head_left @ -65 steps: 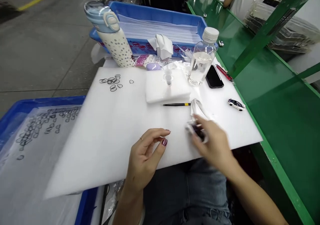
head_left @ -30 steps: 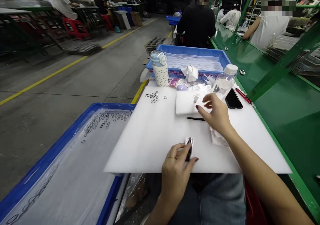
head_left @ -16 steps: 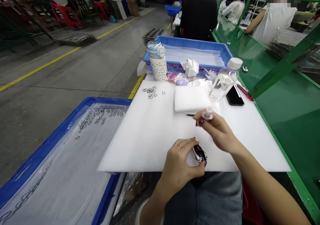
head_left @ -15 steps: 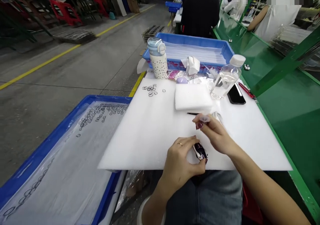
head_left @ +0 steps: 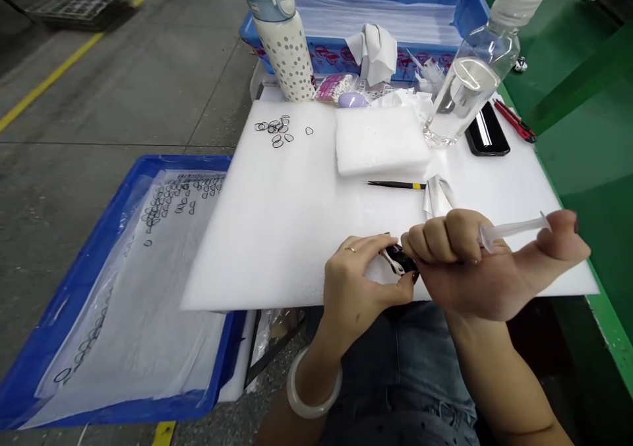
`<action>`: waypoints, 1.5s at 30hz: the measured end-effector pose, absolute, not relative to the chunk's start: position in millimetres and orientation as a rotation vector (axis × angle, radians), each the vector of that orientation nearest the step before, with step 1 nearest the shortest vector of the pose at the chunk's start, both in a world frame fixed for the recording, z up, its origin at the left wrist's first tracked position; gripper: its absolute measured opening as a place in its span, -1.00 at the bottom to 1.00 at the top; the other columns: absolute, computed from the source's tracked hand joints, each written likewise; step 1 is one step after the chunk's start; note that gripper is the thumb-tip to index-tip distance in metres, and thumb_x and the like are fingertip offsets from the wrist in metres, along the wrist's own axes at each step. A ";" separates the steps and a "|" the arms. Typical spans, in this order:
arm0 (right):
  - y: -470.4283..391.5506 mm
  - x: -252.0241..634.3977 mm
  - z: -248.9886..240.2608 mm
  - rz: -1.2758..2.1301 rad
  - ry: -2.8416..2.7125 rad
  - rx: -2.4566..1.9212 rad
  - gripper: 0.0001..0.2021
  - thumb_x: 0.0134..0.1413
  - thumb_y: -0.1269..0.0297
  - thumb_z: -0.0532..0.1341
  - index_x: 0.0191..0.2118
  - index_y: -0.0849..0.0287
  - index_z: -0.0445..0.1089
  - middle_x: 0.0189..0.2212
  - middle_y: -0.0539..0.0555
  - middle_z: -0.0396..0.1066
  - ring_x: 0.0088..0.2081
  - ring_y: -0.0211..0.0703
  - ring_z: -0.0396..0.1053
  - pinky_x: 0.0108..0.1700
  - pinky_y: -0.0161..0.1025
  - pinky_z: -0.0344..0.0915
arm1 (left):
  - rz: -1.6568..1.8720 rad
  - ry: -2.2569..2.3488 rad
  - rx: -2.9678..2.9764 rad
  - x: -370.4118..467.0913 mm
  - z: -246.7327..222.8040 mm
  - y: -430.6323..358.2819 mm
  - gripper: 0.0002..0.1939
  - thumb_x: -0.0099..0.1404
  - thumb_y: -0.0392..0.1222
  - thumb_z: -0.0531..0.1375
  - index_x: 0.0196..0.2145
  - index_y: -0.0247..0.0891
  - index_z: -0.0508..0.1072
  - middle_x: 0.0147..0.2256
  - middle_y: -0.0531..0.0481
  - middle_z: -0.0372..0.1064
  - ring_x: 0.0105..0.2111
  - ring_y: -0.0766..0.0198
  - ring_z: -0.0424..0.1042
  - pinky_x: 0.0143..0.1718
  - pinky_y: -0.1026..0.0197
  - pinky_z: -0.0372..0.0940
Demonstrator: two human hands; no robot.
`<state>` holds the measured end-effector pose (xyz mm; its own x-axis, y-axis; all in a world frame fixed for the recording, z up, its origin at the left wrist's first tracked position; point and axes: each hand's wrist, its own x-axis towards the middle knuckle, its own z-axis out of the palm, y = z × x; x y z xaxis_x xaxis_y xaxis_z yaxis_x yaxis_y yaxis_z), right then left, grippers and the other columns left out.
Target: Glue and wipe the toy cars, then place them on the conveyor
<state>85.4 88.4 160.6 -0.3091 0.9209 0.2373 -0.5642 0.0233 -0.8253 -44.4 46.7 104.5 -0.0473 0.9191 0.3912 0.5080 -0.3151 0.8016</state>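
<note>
Nearest, over our jeans, we reach in over the near edge of a white foam board (head_left: pixel 267 235). Our left hand (head_left: pixel 363 287), with a ring on one finger and a pale bangle at the wrist, pinches a small black-and-white toy car (head_left: pixel 398 261) between thumb and fingers; the car sits at the near edge of the board, between our two hands. Our right hand (head_left: pixel 475 268) is curled tight around a clear syringe (head_left: pixel 517 227), the thumb against its plunger end; our fingers hide the tip, so we cannot tell whether it touches the car.

To the left, lower than the board, a blue tray (head_left: pixel 182 162) holds many dark rings on a clear sheet. Past our hands lie a white cloth (head_left: pixel 438 196) and, just left of it, black tweezers (head_left: pixel 393 184) with a yellow band. Farther on we have a white foam block (head_left: pixel 380 142), a cluster of thin dark loops (head_left: pixel 274 129) to its left, and to its right a clear bottle (head_left: pixel 465 90) of liquid, then a phone (head_left: pixel 488 132). Along the far side stand a dotted flask (head_left: pixel 284 53) and a blue bin (head_left: pixel 336 53) with a crumpled tissue (head_left: pixel 376 53) at its near wall.
</note>
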 end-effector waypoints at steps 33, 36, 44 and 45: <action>114.6 65.9 198.3 1.190 -1.214 -0.825 -0.37 0.18 -0.40 0.03 -0.60 0.05 0.13 -0.62 -0.02 0.09 -0.52 -0.17 0.11 -0.43 -0.15 0.13 | 1.231 1.457 1.901 -48.6 102.4 45.9 -0.61 -0.01 -0.19 0.44 -0.18 -0.21 0.55 -0.14 -0.05 0.61 -0.16 0.07 0.57 -0.13 0.01 0.52; 177.2 58.4 193.5 1.107 -1.294 -0.826 -0.37 0.24 -0.40 -0.11 -0.55 0.06 0.12 -0.55 -0.04 0.19 -0.46 -0.23 0.17 -0.31 -0.17 0.21 | 1.190 1.432 1.967 -51.9 101.3 42.6 -0.53 -0.06 -0.26 0.44 -0.13 -0.22 0.54 -0.07 -0.08 0.58 -0.09 0.04 0.56 -0.07 -0.06 0.52; 186.3 119.8 175.6 0.600 -1.524 -1.283 -0.64 0.27 -0.07 0.05 -0.40 0.08 0.28 -0.43 0.04 0.35 -0.34 -0.14 0.34 -0.27 -0.19 0.21 | 1.111 1.441 2.132 -50.9 96.4 39.6 -0.45 0.11 -0.37 0.32 0.09 -0.31 0.42 0.13 -0.20 0.45 0.12 -0.04 0.47 0.02 -0.10 0.52; 177.6 130.7 174.2 0.487 -1.586 -1.432 -0.66 0.24 -0.02 0.10 -0.46 0.09 0.26 -0.51 0.03 0.31 -0.42 -0.14 0.30 -0.32 -0.18 0.17 | 1.102 1.455 2.154 -47.1 96.3 40.4 -0.44 0.15 -0.39 0.29 0.13 -0.32 0.39 0.18 -0.24 0.40 0.18 -0.06 0.41 0.05 -0.12 0.50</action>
<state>130.7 177.6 174.2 0.0934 0.9286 0.3591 0.5669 0.2469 -0.7859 -47.1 40.4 96.3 0.1852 0.8888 0.4192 0.6448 -0.4318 0.6307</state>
